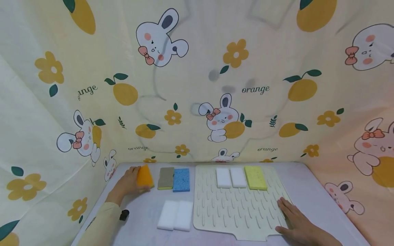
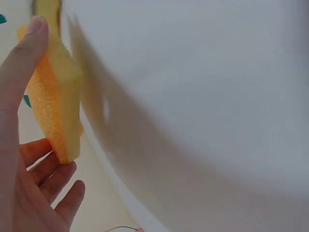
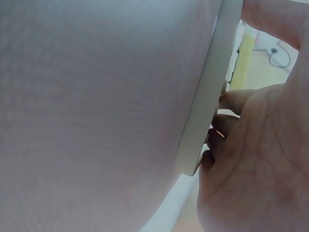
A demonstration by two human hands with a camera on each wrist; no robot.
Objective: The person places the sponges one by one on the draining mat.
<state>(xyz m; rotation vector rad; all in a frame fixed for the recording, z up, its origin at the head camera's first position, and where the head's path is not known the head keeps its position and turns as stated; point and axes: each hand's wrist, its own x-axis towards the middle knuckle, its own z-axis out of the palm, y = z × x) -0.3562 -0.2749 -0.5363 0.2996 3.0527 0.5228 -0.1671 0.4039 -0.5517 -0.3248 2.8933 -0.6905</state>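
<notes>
At the left of the table my left hand [image 1: 129, 180] holds an orange sponge [image 1: 145, 176] between thumb and fingers. The left wrist view shows this sponge [image 2: 50, 96] with a rough orange face and a yellow foam side, the thumb at one end and fingertips at the other. My right hand [image 1: 294, 220] rests with extended fingers on the right edge of a cream ridged mat [image 1: 234, 212]. The right wrist view has the hand [image 3: 256, 145] beside the mat's edge [image 3: 207, 96], fingers over its top. On the mat lie two white sponges [image 1: 223, 178] [image 1: 238, 177] and a yellow sponge [image 1: 256, 178].
Right of the orange sponge, a grey-topped sponge [image 1: 166, 178] and a blue sponge [image 1: 181, 179] lie side by side. Two white sponges [image 1: 168, 215] [image 1: 183, 216] sit nearer, left of the mat. Patterned cloth [image 1: 197, 78] hangs around the white table [image 1: 138, 229].
</notes>
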